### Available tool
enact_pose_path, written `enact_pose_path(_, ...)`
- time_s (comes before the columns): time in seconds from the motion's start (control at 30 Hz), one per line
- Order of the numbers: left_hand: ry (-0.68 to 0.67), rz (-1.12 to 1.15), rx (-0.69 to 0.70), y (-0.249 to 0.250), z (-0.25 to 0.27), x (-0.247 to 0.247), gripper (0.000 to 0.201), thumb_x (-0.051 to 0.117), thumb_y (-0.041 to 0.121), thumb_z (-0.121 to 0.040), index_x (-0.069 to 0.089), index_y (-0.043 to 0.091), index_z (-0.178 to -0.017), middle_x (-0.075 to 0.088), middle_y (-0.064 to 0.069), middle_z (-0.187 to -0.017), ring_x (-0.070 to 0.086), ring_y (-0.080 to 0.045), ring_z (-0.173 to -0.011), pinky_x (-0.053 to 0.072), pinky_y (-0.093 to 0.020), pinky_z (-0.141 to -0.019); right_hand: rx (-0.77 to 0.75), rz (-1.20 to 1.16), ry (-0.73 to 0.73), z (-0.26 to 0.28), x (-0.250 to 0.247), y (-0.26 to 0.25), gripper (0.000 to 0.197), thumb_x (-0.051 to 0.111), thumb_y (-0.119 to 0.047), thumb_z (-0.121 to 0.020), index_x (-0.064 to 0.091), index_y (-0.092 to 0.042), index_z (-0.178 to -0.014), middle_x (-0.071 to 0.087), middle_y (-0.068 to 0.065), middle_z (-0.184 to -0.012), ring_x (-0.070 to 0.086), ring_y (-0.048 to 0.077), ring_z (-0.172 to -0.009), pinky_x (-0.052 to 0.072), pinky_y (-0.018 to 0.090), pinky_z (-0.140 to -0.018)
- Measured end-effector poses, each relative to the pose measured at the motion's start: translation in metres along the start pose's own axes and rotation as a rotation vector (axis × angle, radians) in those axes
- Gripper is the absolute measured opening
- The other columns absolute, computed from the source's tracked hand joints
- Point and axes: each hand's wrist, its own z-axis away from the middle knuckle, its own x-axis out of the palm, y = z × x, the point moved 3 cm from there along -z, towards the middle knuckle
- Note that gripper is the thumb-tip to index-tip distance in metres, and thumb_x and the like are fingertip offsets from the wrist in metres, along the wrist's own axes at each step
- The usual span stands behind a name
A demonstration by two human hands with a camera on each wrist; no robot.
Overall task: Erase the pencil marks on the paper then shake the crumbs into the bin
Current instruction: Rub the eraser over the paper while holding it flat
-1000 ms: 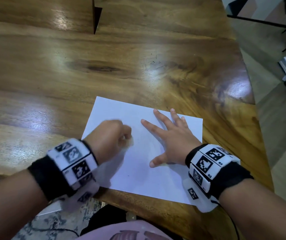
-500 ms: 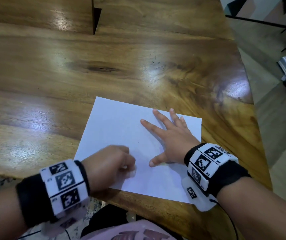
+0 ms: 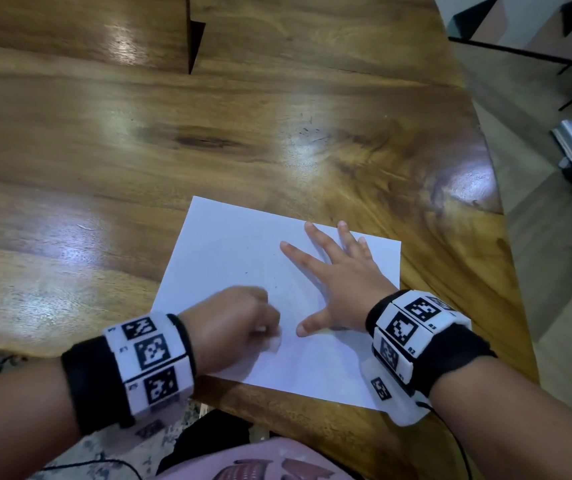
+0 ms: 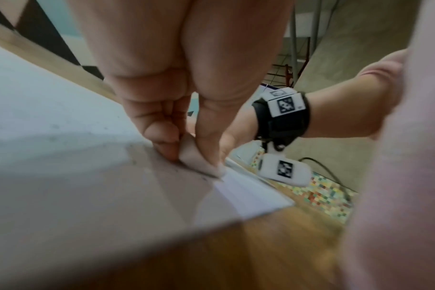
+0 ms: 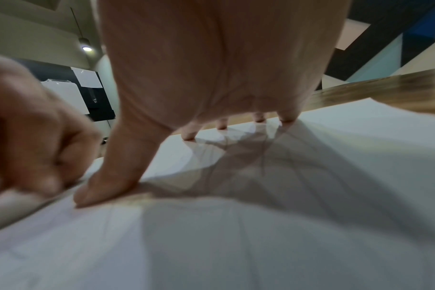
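- The paper (image 3: 243,271) lies flat at the near edge of the tabletop (image 3: 104,150), toward its right corner, with its near right corner hidden under the right wrist band.
- Most of the sheet looks white in the head view. A few small dark specks sit near its middle, and faint grey lines show on it in the right wrist view under the right hand's shadow. I judge these to be leftover pencil, though some may be crumbs or shadow.
- The eraser (image 4: 196,159), a small pale block, touches the paper near the sheet's near edge.
- The left hand (image 3: 232,327) pinches the eraser between thumb and curled fingers and is blurred in the head view, so rubbing looks to be under way.
- The right hand (image 3: 340,278) is spread wide, fingers straight, pressing the sheet's right half flat to keep it from sliding.
- Judged progress: erasing is well along but not finished, as the near part of the sheet is being worked on now.
- Left to do: clear the last marks, lift the sheet, and shake the crumbs into the bin.
- No bin shows in any view, so where it stands cannot be told.
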Motion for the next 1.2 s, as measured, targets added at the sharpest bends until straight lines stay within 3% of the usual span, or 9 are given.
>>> enact_pose_path(0.13,0.182,-0.093,-0.068,-0.003,-0.028,-0.015,0.011,0.058,0.024,-0.083,0.066,0.017,-0.083,0.045,0.002,-0.077,0.055,-0.024,-0.078,0.045,-0.032,-0.073,0.001,0.004,-0.001,-0.001,0.001,0.0,0.115,0.069,-0.069,-0.063,-0.015,-0.054,-0.141,-0.032,-0.012,-0.152,-0.034,0.032,-0.137,-0.013,0.051,-0.114)
enact_pose_path(0.23,0.016,-0.073,0.026,0.009,-0.002,0.009,0.009,0.056,0.017,-0.08,0.061,0.02,-0.073,0.047,0.002,-0.074,0.05,-0.018,-0.068,0.042,-0.031,-0.065,0.003,0.006,-0.006,-0.001,0.001,0.0,0.115,0.069,-0.07,-0.063,-0.015,-0.055,-0.14,-0.032,-0.013,-0.152,-0.035,0.032,-0.137,-0.013,0.05,-0.114)
enact_pose_path(0.33,-0.146,-0.045,0.009,0.011,0.014,0.019,0.012,0.057,0.013,-0.079,0.065,0.022,-0.081,0.049,0.003,-0.08,0.057,-0.017,-0.075,0.043,-0.026,-0.068,0.006,0.004,-0.005,0.0,0.0,0.0,0.115,0.069,-0.069,-0.063,-0.016,-0.055,-0.14,-0.033,-0.013,-0.152,-0.035,0.031,-0.137,-0.014,0.05,-0.114)
enact_pose_path(0.53,0.141,-0.105,-0.072,0.002,-0.022,-0.008,0.01,0.058,0.022,-0.083,0.064,0.016,-0.079,0.043,0.001,-0.076,0.05,-0.021,-0.073,0.042,-0.031,-0.07,-0.003,-0.001,-0.007,0.0,-0.001,0.0,0.115,0.069,-0.069,-0.063,-0.015,-0.054,-0.141,-0.032,-0.013,-0.152,-0.035,0.031,-0.137,-0.013,0.05,-0.114)
enact_pose_path(0.6,0.065,-0.087,-0.01,0.007,-0.003,0.005,0.012,0.056,0.018,-0.081,0.059,0.016,-0.069,0.042,0.003,-0.072,0.047,-0.018,-0.066,0.039,-0.031,-0.063,0.001,0.005,-0.008,0.0,0.0,0.0,0.115,0.069,-0.069,-0.063,-0.015,-0.054,-0.141,-0.032,-0.013,-0.152,-0.034,0.031,-0.137,-0.012,0.05,-0.115)
enact_pose_path(0.73,-0.117,-0.055,0.01,0.013,0.016,0.019,0.01,0.055,0.018,-0.081,0.064,0.022,-0.08,0.046,0.006,-0.08,0.056,-0.017,-0.076,0.043,-0.028,-0.07,-0.002,0.002,-0.004,0.001,0.0,-0.001,0.115,0.069,-0.069,-0.064,-0.015,-0.054,-0.141,-0.032,-0.012,-0.152,-0.035,0.031,-0.137,-0.013,0.051,-0.115)
enact_pose_path(0.93,0.216,-0.092,-0.095,-0.008,-0.018,-0.017,0.012,0.058,0.023,-0.083,0.064,0.016,-0.077,0.044,0.002,-0.075,0.05,-0.02,-0.071,0.035,-0.027,-0.066,0.001,0.004,-0.014,0.001,-0.001,-0.001,0.115,0.069,-0.068,-0.064,-0.015,-0.054,-0.141,-0.032,-0.013,-0.152,-0.035,0.031,-0.137,-0.013,0.05,-0.114)
enact_pose_path(1.1,-0.006,-0.067,0.003,0.001,0.023,0.016,0.011,0.055,0.02,-0.083,0.06,0.019,-0.073,0.049,0.003,-0.078,0.051,-0.013,-0.069,0.04,-0.025,-0.064,0.003,0.003,-0.011,0.001,-0.001,0.0,0.115,0.069,-0.069,-0.064,-0.015,-0.055,-0.14,-0.032,-0.013,-0.152,-0.036,0.03,-0.137,-0.013,0.05,-0.115)
enact_pose_path(1.2,0.004,-0.023,-0.011,-0.003,0.024,0.014,0.01,0.056,0.023,-0.083,0.062,0.021,-0.076,0.049,0.005,-0.08,0.054,-0.012,-0.072,0.037,-0.02,-0.065,-0.001,0.001,-0.012,0.0,0.0,0.0,0.114,0.068,-0.069,-0.065,-0.016,-0.054,-0.141,-0.034,-0.012,-0.151,-0.037,0.03,-0.136,-0.014,0.05,-0.114)
